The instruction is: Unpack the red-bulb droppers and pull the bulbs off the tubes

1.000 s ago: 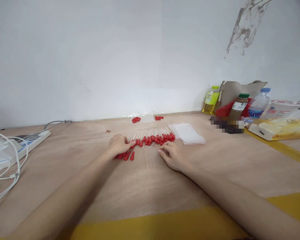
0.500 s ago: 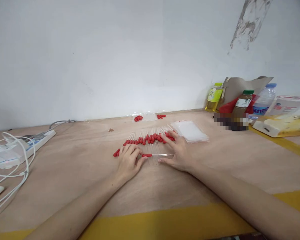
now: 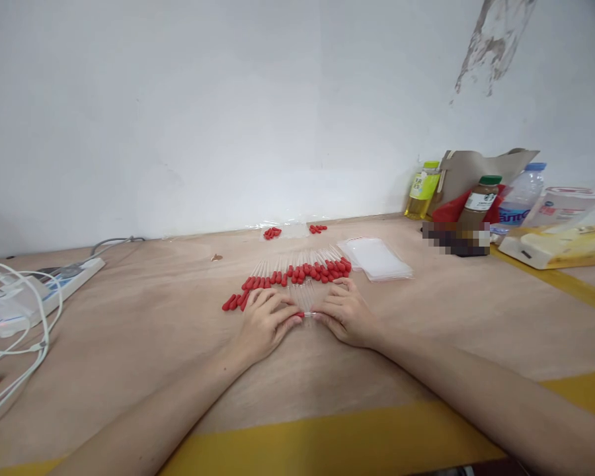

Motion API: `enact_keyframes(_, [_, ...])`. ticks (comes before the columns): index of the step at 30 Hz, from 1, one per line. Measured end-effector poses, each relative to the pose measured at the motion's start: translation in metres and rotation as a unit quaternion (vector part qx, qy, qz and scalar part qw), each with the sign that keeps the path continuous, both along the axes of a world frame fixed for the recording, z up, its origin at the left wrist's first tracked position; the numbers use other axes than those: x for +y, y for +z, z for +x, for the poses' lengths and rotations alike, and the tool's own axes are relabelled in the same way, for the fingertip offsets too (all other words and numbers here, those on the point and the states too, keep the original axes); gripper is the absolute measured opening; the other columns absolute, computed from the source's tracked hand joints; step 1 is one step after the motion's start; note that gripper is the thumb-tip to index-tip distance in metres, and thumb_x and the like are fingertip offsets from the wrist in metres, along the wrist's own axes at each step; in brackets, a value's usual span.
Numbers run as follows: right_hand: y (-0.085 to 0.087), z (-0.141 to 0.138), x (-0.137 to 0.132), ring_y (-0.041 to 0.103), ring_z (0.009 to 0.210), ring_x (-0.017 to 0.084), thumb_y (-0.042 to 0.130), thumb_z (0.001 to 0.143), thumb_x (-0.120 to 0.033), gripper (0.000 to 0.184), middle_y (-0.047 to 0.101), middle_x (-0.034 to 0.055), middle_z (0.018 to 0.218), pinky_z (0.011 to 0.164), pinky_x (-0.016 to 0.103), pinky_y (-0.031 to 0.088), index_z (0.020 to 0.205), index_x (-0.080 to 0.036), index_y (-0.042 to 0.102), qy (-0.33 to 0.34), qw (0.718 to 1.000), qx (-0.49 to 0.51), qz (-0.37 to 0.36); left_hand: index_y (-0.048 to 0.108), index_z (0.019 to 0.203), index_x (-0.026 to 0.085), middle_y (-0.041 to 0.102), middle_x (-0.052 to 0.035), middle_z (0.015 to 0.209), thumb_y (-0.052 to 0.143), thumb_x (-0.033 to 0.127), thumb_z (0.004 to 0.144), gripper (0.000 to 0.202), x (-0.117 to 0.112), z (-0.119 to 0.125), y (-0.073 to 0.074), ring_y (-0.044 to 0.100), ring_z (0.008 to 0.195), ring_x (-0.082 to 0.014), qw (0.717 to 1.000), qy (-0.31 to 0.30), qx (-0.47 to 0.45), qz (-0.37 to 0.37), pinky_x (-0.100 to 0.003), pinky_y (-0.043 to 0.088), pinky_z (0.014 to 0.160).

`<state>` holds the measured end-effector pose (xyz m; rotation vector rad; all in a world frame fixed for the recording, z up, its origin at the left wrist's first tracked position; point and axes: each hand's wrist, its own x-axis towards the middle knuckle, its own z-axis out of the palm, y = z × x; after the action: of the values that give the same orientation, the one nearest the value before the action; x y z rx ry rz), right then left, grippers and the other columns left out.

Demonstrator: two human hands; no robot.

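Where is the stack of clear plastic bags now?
In the head view, the stack of clear plastic bags lies right of centre, beside the right end of the red-capped droppers.

Far off to my left, a white plastic power strip point(image 3: 54, 287) lies on the pale wooden tabletop point(image 3: 426, 344) with looped white cables point(image 3: 30, 337) trailing from it. Ahead to my right sits a flat stack of clear plastic zip bags point(image 3: 377, 259). Past it, against the white wall point(image 3: 228, 119), stand a yellow-green drink bottle point(image 3: 421, 190), a crumpled brown paper bag point(image 3: 480, 168), a brown bottle with a green cap point(image 3: 482, 201) and a clear water bottle with a blue cap point(image 3: 520, 195). A yellow soft pack of tissues point(image 3: 560, 244) lies beside them. A yellow tape strip point(image 3: 327, 443) runs along the near edge before me.
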<state>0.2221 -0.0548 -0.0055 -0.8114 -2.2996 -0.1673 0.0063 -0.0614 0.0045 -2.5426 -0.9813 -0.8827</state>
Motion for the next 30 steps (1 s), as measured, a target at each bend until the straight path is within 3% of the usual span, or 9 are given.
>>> enact_keyframes(5, [0.0,0.002,-0.004,0.045,0.065,0.014,0.044,0.086,-0.031,0.023,0.061,0.0003,0.06,0.082,0.038,0.027,0.081,-0.024,0.066,0.014,1.0,-0.006,0.009,0.064,0.08,0.023,0.066,0.0007,0.08,0.053,0.03,0.082,0.013,-0.003,0.0,0.002,0.052,0.078,-0.015,1.0,-0.014,0.021,0.008,-0.038,0.031,0.085])
enact_keyframes(11, [0.002,0.012,-0.006,0.045,0.066,0.014,0.044,0.086,-0.029,0.023,0.061,-0.0004,0.06,0.083,0.038,0.026,0.078,-0.024,0.065,0.038,0.999,-0.007,0.003,0.065,0.076,0.026,0.067,0.0009,0.08,0.051,0.024,0.081,0.015,-0.007,-0.011,0.001,0.054,0.079,-0.0165,0.999,-0.018,0.04,0.022,-0.041,0.031,0.087])
enact_keyframes(14, [0.012,0.026,0.003,0.047,0.064,0.014,0.045,0.085,-0.03,0.026,0.059,0.0002,0.056,0.081,0.037,0.029,0.072,-0.023,0.065,-0.011,0.999,0.034,-0.007,0.065,0.078,0.024,0.066,-0.0025,0.082,0.047,0.026,0.083,0.019,-0.003,-0.029,0.006,0.056,0.08,-0.0175,0.998,0.043,-0.04,-0.026,-0.037,0.038,0.081])
enact_keyframes(17, [0.02,0.032,0.013,0.052,0.064,0.014,0.043,0.086,-0.03,0.025,0.063,0.002,0.065,0.072,0.031,0.036,0.079,-0.022,0.066,-0.05,0.993,0.091,-0.06,0.064,0.085,0.021,0.061,-0.0042,0.087,0.044,0.034,0.084,0.024,0.003,-0.046,0.021,0.056,0.081,-0.0167,0.972,0.143,-0.171,-0.079,-0.029,0.043,0.073])
enact_keyframes(21, [0.013,0.019,0.018,0.058,0.073,0.016,0.041,0.085,-0.021,0.024,0.065,0.0073,0.079,0.067,0.027,0.042,0.091,-0.016,0.064,-0.07,0.986,0.101,-0.111,0.064,0.096,0.02,0.056,-0.0049,0.087,0.041,0.037,0.081,0.032,0.012,-0.063,0.038,0.055,0.08,-0.0179,0.954,0.212,-0.171,-0.126,-0.027,0.044,0.067])
enact_keyframes(26, [-0.006,0.005,0.022,0.059,0.072,0.017,0.043,0.081,-0.015,0.02,0.066,0.0064,0.079,0.065,0.027,0.041,0.089,-0.015,0.061,-0.119,0.983,0.087,-0.109,0.056,0.108,0.017,0.061,-0.0043,0.081,0.048,0.038,0.074,0.041,0.023,-0.085,0.032,0.06,0.067,-0.0175,0.913,0.238,-0.157,-0.291,-0.028,0.045,0.059])
enact_keyframes(30, [-0.008,0.002,0.022,0.059,0.073,0.017,0.046,0.08,-0.019,0.017,0.065,0.0036,0.075,0.074,0.032,0.036,0.083,-0.019,0.062,-0.169,0.982,0.042,-0.069,0.053,0.098,0.019,0.063,-0.0025,0.077,0.056,0.045,0.069,0.039,0.029,-0.093,0.02,0.06,0.061,-0.0167,0.897,0.237,-0.184,-0.324,-0.026,0.044,0.054])
